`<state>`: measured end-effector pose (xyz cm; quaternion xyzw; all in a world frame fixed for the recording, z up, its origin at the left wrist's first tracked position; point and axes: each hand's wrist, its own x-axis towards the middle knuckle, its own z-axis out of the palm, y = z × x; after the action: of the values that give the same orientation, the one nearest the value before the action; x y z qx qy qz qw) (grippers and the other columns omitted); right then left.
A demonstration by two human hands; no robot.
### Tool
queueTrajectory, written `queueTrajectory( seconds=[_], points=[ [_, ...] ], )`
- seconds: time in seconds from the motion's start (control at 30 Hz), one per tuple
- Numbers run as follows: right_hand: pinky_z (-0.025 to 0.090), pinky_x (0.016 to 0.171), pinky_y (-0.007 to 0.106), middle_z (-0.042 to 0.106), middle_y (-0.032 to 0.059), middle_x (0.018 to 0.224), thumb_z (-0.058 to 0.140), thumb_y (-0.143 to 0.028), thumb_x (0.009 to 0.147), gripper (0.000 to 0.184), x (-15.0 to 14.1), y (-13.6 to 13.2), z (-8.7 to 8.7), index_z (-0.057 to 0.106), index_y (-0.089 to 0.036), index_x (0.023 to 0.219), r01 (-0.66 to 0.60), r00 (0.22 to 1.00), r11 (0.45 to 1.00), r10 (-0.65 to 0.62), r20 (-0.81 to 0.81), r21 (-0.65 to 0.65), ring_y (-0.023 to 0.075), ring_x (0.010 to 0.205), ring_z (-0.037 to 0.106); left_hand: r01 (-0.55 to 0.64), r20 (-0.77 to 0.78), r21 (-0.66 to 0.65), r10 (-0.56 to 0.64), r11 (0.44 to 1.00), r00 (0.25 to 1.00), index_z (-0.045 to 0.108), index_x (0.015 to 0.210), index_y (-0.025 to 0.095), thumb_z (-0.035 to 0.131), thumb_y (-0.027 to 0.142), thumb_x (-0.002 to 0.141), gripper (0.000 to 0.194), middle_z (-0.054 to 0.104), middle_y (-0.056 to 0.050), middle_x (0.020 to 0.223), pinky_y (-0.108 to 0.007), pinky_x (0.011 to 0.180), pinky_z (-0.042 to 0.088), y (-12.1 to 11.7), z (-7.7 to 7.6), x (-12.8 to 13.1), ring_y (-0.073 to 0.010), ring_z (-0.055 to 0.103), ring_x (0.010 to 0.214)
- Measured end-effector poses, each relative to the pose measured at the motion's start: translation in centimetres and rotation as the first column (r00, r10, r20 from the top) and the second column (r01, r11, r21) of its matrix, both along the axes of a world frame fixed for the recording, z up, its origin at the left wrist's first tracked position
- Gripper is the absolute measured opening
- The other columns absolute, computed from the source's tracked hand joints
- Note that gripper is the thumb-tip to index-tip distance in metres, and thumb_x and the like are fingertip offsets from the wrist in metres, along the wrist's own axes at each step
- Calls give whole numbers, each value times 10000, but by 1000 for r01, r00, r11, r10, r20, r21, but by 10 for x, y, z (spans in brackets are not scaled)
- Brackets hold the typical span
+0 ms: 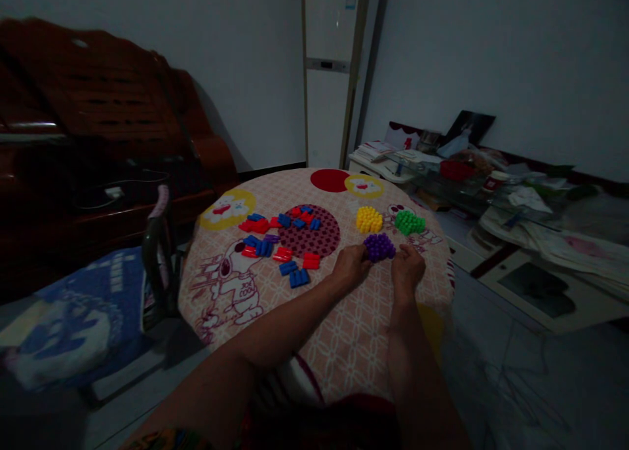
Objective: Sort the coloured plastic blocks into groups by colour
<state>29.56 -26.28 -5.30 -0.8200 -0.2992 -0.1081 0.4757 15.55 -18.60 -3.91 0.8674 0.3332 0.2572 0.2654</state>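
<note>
On a round table with a cartoon-print cloth (275, 293) lies a purple cluster of small pegs (379, 246). My left hand (350, 267) rests at its left side with curled fingers touching it. My right hand (407, 270) sits at its lower right, fingers bent down close to it. Whether either hand grips a peg is hidden. A yellow cluster (369, 219) and a green cluster (409, 223) lie just beyond. Loose red and blue pegs (280, 237) are scattered on the left half of the table.
A dark wooden sofa (98, 142) stands at the left with a blue cushion (73, 319) before it. A chair back (157, 253) touches the table's left edge. A tall white appliance (329, 70) stands behind. A low cluttered table (491, 181) fills the right.
</note>
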Motion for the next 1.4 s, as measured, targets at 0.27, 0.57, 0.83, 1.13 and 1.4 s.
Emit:
queueTrajectory(
  seconds=[0.27, 0.57, 0.83, 1.13, 1.4],
  points=[
    [470, 920, 399, 745, 199, 1032, 393, -248, 817, 464, 2, 1, -4, 766, -94, 1045, -71, 997, 997, 71, 0, -15, 286, 962, 668, -20, -73, 0, 20, 1000, 997, 716, 882, 136, 641, 245, 805, 153, 733, -95, 865, -290, 732, 459, 0, 2, 3, -218, 662, 806],
    [477, 948, 413, 744, 196, 1061, 398, -244, 821, 473, 5, 4, -8, 761, -100, 1088, -105, 994, 994, 106, 3, -25, 287, 990, 678, -2, -40, 16, 3, 1000, 999, 698, 920, 144, 666, 243, 794, 163, 734, -72, 868, -279, 705, 458, 1, 2, 3, -205, 662, 784],
    [483, 937, 435, 747, 200, 1017, 424, -282, 774, 481, 11, 5, -13, 768, -86, 1047, -74, 997, 997, 74, -25, 9, 305, 965, 677, 15, -38, 4, -15, 1000, 999, 714, 900, 147, 701, 294, 797, 179, 733, -79, 858, -278, 701, 475, -3, 2, -2, -212, 670, 791],
    [483, 889, 437, 753, 197, 949, 420, -287, 748, 501, 7, 1, -12, 766, -74, 1042, -66, 998, 998, 66, 3, 18, 317, 905, 671, -420, -77, 174, 438, 890, 896, 691, 1122, 152, 557, 183, 892, 268, 716, -115, 1099, -304, 882, 498, 68, 46, -88, -225, 661, 1017],
    [486, 884, 413, 756, 186, 965, 424, -267, 750, 482, 9, 3, -12, 772, -86, 1029, -34, 999, 999, 34, 3, 6, 301, 907, 678, -624, -448, 142, 612, 768, 651, 733, 1027, 75, 587, 167, 845, 251, 722, -196, 1077, -363, 905, 505, 109, 38, -157, -304, 659, 1062]
  ],
)
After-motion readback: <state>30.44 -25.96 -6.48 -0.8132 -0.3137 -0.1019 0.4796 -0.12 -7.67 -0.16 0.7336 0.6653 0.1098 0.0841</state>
